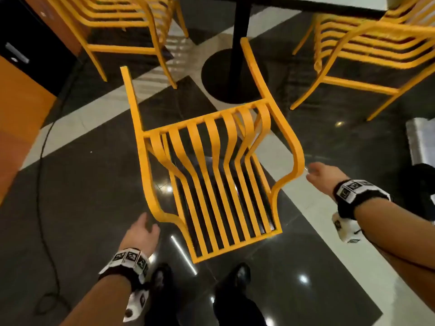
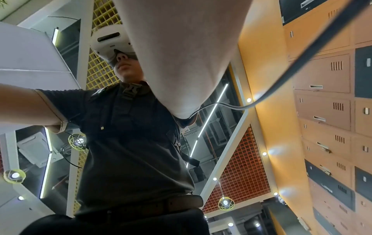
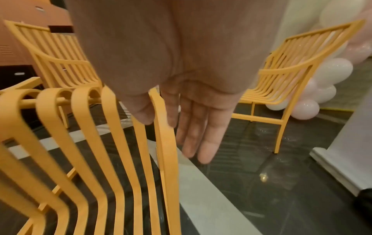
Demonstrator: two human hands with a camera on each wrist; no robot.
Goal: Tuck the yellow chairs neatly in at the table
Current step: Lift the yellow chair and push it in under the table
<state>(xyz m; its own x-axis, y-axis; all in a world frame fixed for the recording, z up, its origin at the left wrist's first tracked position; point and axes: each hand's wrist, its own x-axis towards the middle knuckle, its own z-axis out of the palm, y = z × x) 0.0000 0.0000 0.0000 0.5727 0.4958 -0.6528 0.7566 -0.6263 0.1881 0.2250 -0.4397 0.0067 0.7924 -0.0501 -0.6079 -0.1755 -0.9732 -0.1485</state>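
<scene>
A yellow slatted chair (image 1: 211, 175) is tipped back toward me, its two front legs pointing at the table's black pedestal (image 1: 239, 31); the white tabletop (image 1: 329, 1) shows at the upper edge. My left hand (image 1: 141, 230) hovers by the chair's near left corner, apart from it, holding nothing. My right hand (image 1: 317, 175) is beside the right side rail. In the right wrist view its fingers (image 3: 203, 136) are straight, and the thumb (image 3: 141, 111) and fingers lie either side of the rail (image 3: 165, 135) without gripping. The left wrist view shows only my forearm and body.
Two more yellow chairs stand by the table, one far left (image 1: 117, 22) and one far right (image 1: 376, 43). The round pedestal base (image 1: 226, 81) lies just beyond the tipped chair. A black cable (image 1: 42, 161) runs along the floor beside orange lockers (image 1: 16, 118). White balloons (image 3: 332, 71) sit behind the right chair.
</scene>
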